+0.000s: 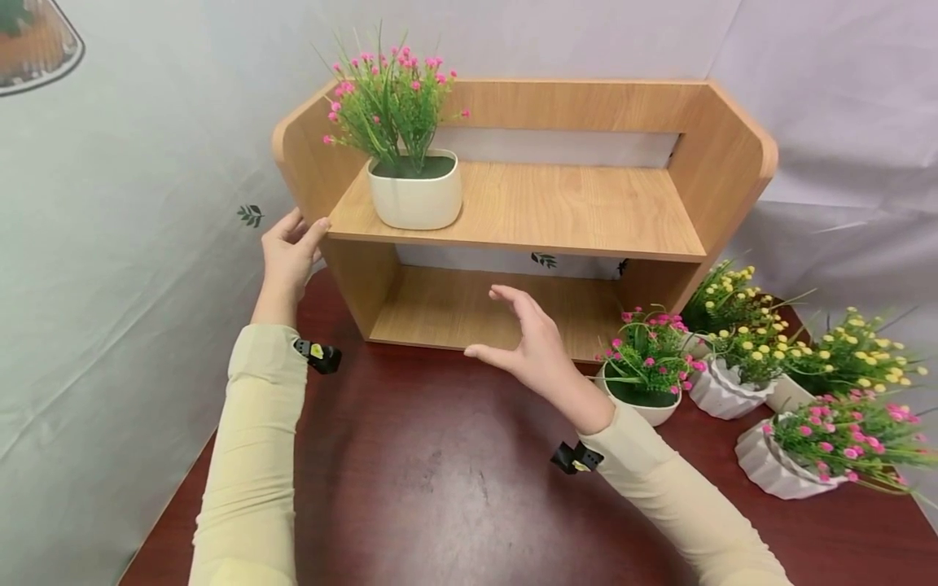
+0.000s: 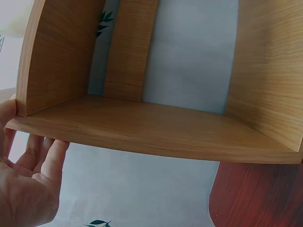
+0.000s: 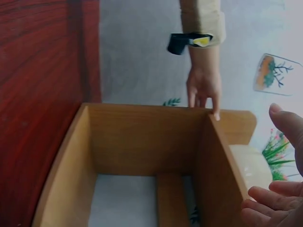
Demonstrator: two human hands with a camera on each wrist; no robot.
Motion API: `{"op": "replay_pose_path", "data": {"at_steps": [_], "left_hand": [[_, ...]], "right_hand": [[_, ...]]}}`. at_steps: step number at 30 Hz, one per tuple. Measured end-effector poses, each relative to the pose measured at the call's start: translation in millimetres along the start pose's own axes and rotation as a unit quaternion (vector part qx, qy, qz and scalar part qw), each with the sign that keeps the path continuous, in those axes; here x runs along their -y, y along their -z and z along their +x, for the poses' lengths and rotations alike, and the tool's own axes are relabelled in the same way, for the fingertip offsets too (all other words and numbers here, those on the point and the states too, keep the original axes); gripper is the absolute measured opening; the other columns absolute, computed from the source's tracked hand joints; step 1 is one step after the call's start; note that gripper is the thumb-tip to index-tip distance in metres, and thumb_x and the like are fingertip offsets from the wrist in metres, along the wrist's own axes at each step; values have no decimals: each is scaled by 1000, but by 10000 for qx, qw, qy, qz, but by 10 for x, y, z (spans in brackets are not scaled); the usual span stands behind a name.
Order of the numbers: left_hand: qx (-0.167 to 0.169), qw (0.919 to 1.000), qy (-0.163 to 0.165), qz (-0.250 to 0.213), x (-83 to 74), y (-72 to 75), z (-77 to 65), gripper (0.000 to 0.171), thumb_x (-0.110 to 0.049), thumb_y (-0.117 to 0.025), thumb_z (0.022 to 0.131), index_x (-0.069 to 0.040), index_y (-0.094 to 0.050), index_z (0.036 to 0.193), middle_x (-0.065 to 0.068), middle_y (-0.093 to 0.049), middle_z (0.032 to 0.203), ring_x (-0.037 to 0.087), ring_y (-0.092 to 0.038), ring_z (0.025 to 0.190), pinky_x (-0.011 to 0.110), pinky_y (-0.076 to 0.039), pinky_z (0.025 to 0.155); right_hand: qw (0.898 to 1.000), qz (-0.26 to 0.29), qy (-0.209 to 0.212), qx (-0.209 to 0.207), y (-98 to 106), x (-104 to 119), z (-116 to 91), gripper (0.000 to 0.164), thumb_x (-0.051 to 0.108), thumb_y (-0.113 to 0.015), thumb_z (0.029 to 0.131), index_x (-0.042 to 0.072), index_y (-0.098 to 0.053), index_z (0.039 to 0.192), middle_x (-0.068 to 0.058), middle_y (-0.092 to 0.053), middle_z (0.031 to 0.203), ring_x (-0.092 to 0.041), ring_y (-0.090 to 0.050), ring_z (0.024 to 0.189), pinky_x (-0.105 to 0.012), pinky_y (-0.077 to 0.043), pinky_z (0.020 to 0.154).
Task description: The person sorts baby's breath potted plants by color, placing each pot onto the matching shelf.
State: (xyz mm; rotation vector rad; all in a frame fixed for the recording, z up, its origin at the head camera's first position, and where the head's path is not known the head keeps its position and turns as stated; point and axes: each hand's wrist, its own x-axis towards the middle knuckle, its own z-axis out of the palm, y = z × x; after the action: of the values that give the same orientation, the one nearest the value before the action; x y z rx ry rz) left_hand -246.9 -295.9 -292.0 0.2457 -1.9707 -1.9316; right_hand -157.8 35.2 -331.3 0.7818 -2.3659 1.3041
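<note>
The left hand [image 1: 287, 248] is laid with straight fingers against the left side panel of the wooden shelf [image 1: 523, 212], its thumb at the front edge of the upper board; nothing is gripped, the panel is only touched and steadied. The right hand [image 1: 531, 346] is held open in the air just in front of the lower compartment, fingers spread and relaxed, with nothing in it. The shelf stands on the dark red table [image 1: 440, 488] against the white backdrop, and a white pot of pink flowers [image 1: 414, 191] sits at the left end of its upper board, near the left hand. To the right of the right hand, on the table, another pink-flowered pot [image 1: 645, 382] stands nearest, with two yellow-flowered pots [image 1: 740, 366] and a further pink-flowered pot in a ribbed white planter [image 1: 806, 456] behind and beyond it. Since the shelf is merely touched on one side, it could be shifted or tipped by a push there, and the pot above could be toppled; the nearest pot could also be knocked by the right wrist.
</note>
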Motion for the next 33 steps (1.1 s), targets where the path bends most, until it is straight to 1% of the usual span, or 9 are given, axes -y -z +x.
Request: {"op": "replay_pose_path", "data": {"at_steps": [4, 8, 12, 17, 24, 28, 33], "left_hand": [[5, 10000, 42, -16, -3, 4, 3, 52, -19, -68, 88, -22, -52, 137, 14, -49, 142, 28, -50, 127, 45, -40, 105], [-29, 9999, 20, -116, 0, 5, 4, 52, -17, -69, 87, -21, -53, 136, 15, -49, 141, 27, -51, 125, 45, -41, 105], [-33, 9998, -7, -179, 11, 3, -1, 51, -15, -68, 87, -19, -54, 136, 16, -50, 140, 27, -53, 123, 45, -41, 104], [-30, 9999, -8, -163, 20, 3, 1, 51, -15, -68, 88, -20, -54, 136, 15, -50, 141, 28, -52, 124, 45, -41, 104], [-61, 9999, 30, -156, 26, -7, 1, 51, -16, -68, 87, -21, -54, 136, 14, -49, 141, 27, -52, 124, 44, -41, 105], [-75, 9999, 38, -104, 22, -4, -7, 51, -17, -68, 87, -22, -53, 136, 14, -49, 141, 27, -51, 126, 45, -39, 106], [-84, 9999, 53, -77, 14, -8, -8, 51, -18, -68, 88, -22, -53, 136, 13, -49, 142, 27, -50, 127, 44, -39, 107]], "right_hand": [[10000, -74, -4, 43, 9, -78, -96, 77, 22, -88, 65, -3, -50, 127, -16, -59, 123, -29, -53, 118, -46, -44, 100], [9999, -32, -63, 112, 17, -136, -185, 76, 22, -87, 66, -2, -50, 128, -16, -59, 123, -29, -54, 118, -45, -44, 101], [9996, 10, -166, 215, 23, -181, -284, 77, 21, -88, 65, -3, -50, 127, -15, -60, 123, -30, -55, 118, -44, -44, 101], [9989, 32, -346, 315, 50, -215, -400, 75, 19, -88, 64, -2, -51, 126, -16, -62, 122, -31, -56, 117, -44, -46, 100], [9969, 371, -534, 438, 114, -274, -555, 70, 13, -87, 66, 0, -52, 125, -16, -62, 123, -29, -58, 116, -41, -48, 97], [9963, 461, -547, 476, 146, -317, -637, 64, 11, -85, 69, 0, -55, 124, -16, -63, 121, -29, -59, 114, -41, -49, 96], [9965, 567, -402, 474, 178, -354, -726, 55, 8, -83, 70, 1, -59, 119, -14, -65, 117, -31, -60, 109, -43, -50, 94]]}}
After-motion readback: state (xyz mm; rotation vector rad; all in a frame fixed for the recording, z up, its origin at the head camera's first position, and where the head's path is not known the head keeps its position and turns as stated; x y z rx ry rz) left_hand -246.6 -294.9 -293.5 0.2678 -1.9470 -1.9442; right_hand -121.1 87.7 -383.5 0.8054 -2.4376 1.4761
